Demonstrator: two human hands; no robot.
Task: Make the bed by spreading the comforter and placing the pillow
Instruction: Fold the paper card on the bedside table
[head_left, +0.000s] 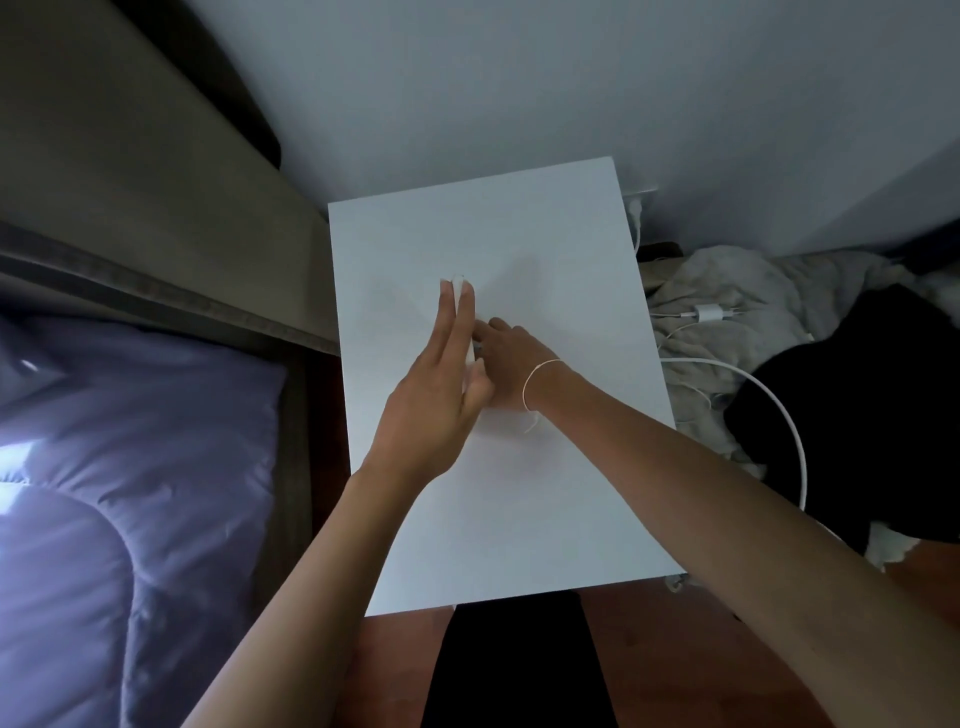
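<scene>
comforter (104, 467), lavender, quilted, lies rumpled on the bed at 9 o'clock of the view, against the bed's padded side rail (171, 306). not yet spread flat, judging by the folds. no pillow visible in this view.

desk (519, 519), a white nightstand top, sits just beside the bed at centre. both hands meet over it, so the work at this moment is on the desk and not on the bed; likely putting down or tidying a small item before the bedding is handled.

left hand (436, 410): fingers straight and extended toward 12 o'clock, flat against a small white object (459, 285) whose tip shows between the fingertips. grip state: released, fingers pressing or steadying rather than wrapping.

right hand (506, 364): touching the left from 3 o'clock, fingers bent toward the same object. most of it is hidden behind the left hand; cannot tell whether this grip is pinching the object or only resting by it. thin white bracelet (535, 379) on that wrist.

at 3 o'clock on the floor: pale crumpled cloth (727, 296), black garment (857, 415), white charger cable (769, 410) looping across both. unrelated to the task.
</scene>
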